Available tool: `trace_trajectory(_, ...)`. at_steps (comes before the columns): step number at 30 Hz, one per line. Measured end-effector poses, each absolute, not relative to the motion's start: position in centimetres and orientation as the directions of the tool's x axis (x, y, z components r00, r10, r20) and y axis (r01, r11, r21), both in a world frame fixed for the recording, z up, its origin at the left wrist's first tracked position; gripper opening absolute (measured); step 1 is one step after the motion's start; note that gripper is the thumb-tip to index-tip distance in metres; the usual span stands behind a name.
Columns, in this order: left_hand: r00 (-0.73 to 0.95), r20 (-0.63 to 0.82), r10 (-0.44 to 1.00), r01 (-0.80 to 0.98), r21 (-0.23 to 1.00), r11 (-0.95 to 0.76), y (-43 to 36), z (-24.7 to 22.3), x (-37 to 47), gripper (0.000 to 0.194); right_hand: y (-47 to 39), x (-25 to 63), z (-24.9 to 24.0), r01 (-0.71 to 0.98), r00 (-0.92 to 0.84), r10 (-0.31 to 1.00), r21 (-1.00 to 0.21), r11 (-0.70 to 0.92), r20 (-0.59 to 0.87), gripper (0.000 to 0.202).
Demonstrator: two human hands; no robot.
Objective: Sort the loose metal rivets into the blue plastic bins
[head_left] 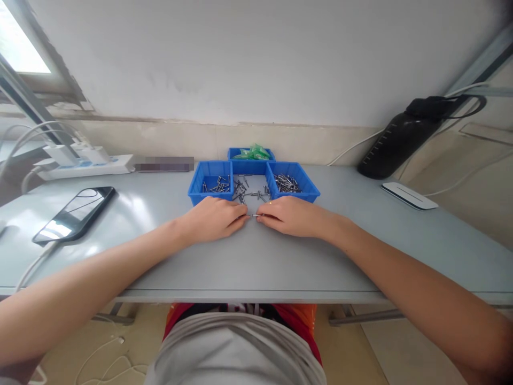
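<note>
Over the grey table, my left hand (216, 218) is closed in a pinch on a thin metal pin whose tip barely shows. Facing it, my right hand (294, 215) pinches a small metal rivet (256, 215). The two pieces point at each other across a narrow gap. Loose rivets (240, 190) lie on the table just beyond my fingertips. Beside them stand a left blue bin (195, 188) holding some metal rivets and a right blue bin (310, 188) with a denser pile of them.
Behind, a third blue bin (234, 156) holds green plastic. At left are a phone (76, 214) with a cable and a white power strip (92, 168). At right stand a dark bottle (395, 141) and a white flat device (409, 196). A wall closes off the back.
</note>
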State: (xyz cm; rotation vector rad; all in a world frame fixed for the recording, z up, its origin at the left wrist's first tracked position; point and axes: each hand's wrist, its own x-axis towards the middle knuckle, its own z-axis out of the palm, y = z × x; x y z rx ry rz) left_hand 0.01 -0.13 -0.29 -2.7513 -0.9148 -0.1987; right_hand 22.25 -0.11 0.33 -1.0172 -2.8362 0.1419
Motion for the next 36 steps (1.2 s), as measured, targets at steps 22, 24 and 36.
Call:
trace_trajectory(22, 0.784, 0.225, 0.579, 0.617, -0.173, -0.768, -0.06, -0.42, 0.02, 0.026, -0.25, 22.16, 0.52, 0.659, -0.742, 0.669, -0.125, 0.741, 0.054, 0.037)
trace_trajectory(24, 0.784, 0.226, 0.578, 0.617, -0.174, -0.768, -0.05, -0.46, 0.04, 0.026, -0.24, 22.24, 0.51, 0.653, -0.746, 0.664, -0.134, 0.745, 0.058, 0.037)
trace_trajectory(36, 0.779, 0.200, 0.594, 0.626, -0.199, -0.754, 0.20, -0.61, -0.12, 0.023, -0.24, 22.23, 0.61, 0.678, -0.728, 0.684, -0.105, 0.727, 0.036, 0.022)
